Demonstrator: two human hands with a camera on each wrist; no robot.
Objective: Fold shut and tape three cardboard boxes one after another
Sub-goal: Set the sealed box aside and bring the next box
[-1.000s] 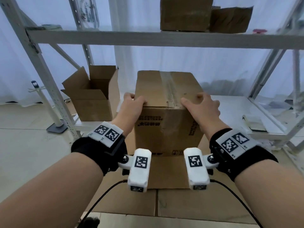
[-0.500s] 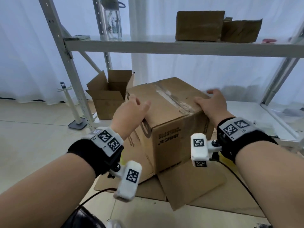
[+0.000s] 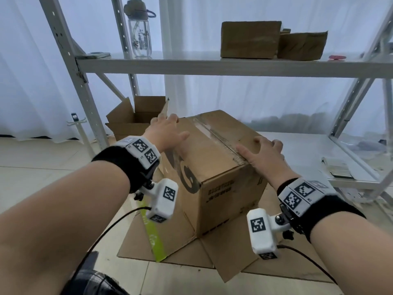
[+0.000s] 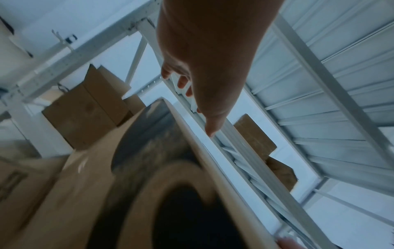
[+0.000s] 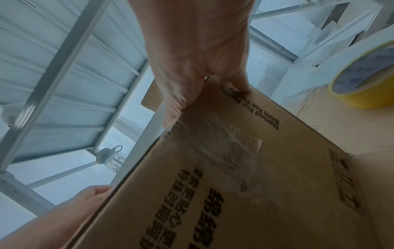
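Note:
A closed cardboard box [image 3: 212,150] with clear tape along its top seam stands on flattened cardboard [image 3: 234,262], one corner turned toward me. My left hand [image 3: 168,128] lies at the box's far left top edge with straight fingers; in the left wrist view the hand [image 4: 202,75] reaches out over the box [image 4: 85,185]. My right hand [image 3: 263,152] holds the right top corner, fingers curved over it. The right wrist view shows that corner of the box [image 5: 234,168] pressed into the palm [image 5: 192,50]. A yellow tape roll [image 5: 366,80] lies to the right.
An open box [image 3: 131,122] stands behind, left, beside the rack upright [image 3: 70,71]. The shelf [image 3: 212,67] overhead carries a water bottle [image 3: 140,37] and two boxes [image 3: 251,39]. A notebook [image 3: 338,169] lies on the low shelf at right.
The box has been turned from face-on to corner-on. My left hand went to its far left edge; my right hand came round to the near right corner.

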